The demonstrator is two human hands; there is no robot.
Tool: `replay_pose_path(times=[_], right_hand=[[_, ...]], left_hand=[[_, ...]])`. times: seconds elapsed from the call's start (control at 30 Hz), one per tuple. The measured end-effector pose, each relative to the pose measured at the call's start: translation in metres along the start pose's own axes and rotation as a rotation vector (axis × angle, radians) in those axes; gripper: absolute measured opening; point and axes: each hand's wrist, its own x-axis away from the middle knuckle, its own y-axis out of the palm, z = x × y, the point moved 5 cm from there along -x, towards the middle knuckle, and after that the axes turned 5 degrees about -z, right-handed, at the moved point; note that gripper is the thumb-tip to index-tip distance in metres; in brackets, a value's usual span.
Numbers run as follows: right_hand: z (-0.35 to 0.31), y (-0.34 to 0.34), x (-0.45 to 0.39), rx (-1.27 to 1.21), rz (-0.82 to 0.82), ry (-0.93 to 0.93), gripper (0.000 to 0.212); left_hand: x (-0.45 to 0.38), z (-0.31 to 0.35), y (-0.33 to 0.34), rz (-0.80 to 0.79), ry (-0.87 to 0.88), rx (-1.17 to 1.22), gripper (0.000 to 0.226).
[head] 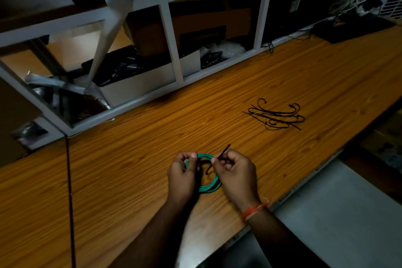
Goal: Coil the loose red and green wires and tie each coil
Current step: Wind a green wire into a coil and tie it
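We see both hands low in the middle of the view, just above a long wooden worktop with a striped orange-brown grain [217, 102]. Between them sits a round coil of green insulated wire [208, 188] — several loops lying close together. The left hand [183, 177] has its fingers curled over the coil's left side, thumb near the top of the ring, so it grips the coil. The right hand [236, 175] pinches a thin black plastic cable tie [224, 152] between thumb and fingertips; the tie's free end sticks up and away from the hand, while its lower part curves down across the open middle of the coil. Whether the tie is already looped around the wire, we cannot tell. An orange thread band [253, 210] circles the right wrist.

Farther along the worktop, well apart from the hands and to their right, lies a loose heap of black cable ties [276, 115], some of them curled at the ends. Behind the worktop stands a white-framed shelf unit [174, 50] — its compartments hold dark, cluttered items that we cannot make out in the dim light.
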Motion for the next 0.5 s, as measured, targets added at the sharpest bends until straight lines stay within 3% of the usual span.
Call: replay_pose_path(times=[0.3, 0.5], right_hand=[[0.006, 0.0, 0.005, -0.021, 0.063, -0.045, 0.016], [0.012, 0.0, -0.011, -0.295, 0.097, 0.075, 0.017]], left_hand=[[-0.001, 0.0, -0.002, -0.002, 0.02, -0.037, 0.027], [0.0, 0.0, -0.002, -0.011, -0.002, 0.006, 0.022]])
